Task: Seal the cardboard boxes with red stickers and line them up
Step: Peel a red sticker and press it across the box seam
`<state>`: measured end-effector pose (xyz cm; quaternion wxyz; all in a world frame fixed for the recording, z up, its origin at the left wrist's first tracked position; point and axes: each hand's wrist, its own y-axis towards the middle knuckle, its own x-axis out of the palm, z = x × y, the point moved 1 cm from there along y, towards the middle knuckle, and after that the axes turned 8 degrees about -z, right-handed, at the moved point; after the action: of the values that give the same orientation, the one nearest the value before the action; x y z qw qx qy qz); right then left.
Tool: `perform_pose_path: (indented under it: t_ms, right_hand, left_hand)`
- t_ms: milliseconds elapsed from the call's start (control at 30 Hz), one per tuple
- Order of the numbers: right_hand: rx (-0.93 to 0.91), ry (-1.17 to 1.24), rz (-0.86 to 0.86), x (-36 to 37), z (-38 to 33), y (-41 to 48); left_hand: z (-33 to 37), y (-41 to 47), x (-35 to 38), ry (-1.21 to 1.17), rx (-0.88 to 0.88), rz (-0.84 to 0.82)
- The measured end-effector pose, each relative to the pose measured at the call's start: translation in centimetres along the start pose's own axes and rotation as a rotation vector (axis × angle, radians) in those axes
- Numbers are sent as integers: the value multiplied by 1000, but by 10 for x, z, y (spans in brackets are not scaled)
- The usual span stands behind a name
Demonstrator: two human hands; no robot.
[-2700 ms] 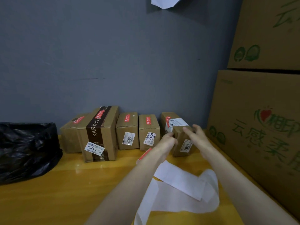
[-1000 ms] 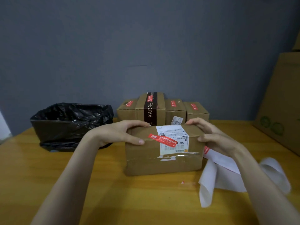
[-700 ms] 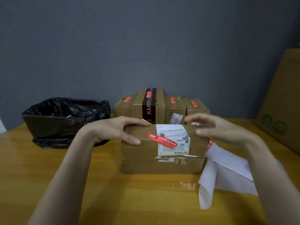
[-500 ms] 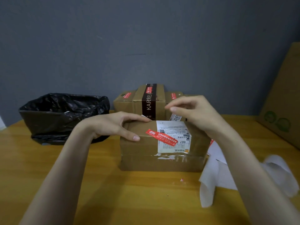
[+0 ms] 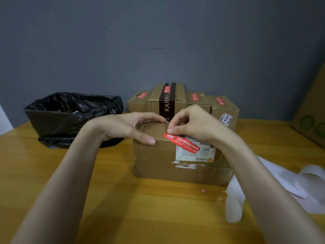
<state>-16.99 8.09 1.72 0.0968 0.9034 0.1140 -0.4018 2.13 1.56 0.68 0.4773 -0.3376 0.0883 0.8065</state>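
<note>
- Landmark for everything here is the big cardboard box (image 5: 158, 155) sitting mid-table on the wooden table (image 5: 123, 208).
- Way off to the left of the big cardboard box there's a black trash bag (image 5: 70, 117), crumpled, mouth open, resting on the table by the grey wall (image 5: 123, 41).
- The left hand (image 5: 130, 125) lies over the box's top left corner, fingers spread out a bit and flat on the cardboard, thumb pressed down on the front upper edge. So it's bracing the box, not really gripping anything.
- Right behind the box, against the wall, is a row of four smaller boxes (image 5: 168, 101), side by side and each with a red strip on top. The tall one has a dark band reading KARRIES.
- The red sticker (image 5: 182, 143) sits on the top front edge of the big box, running diagonally down onto the white shipping label (image 5: 197, 154).
- The right hand (image 5: 195, 124) is on top of the box, to the right of the left hand, fingers curled in together, thumb and fingertip pinched at the sticker's upper left end. Can't tell if it's pressing or peeling.
- To the right of the box, white backing paper (image 5: 281, 182) lies loose and curled on the table.
- Far right of the box, a large carton (image 5: 313, 117) with green print leans in at the frame edge.
</note>
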Motion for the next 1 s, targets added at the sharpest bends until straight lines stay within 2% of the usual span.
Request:
perform_pose_path:
  t_ms: [367,1000]
  right_hand:
    - [-18,-66,-62,2,-1,1]
    - [-89,103,-97,-3,1,-6]
  left_hand:
    - [-2,2,-1,16,-6,5]
    - [-3,1,-1,-1,4,-10]
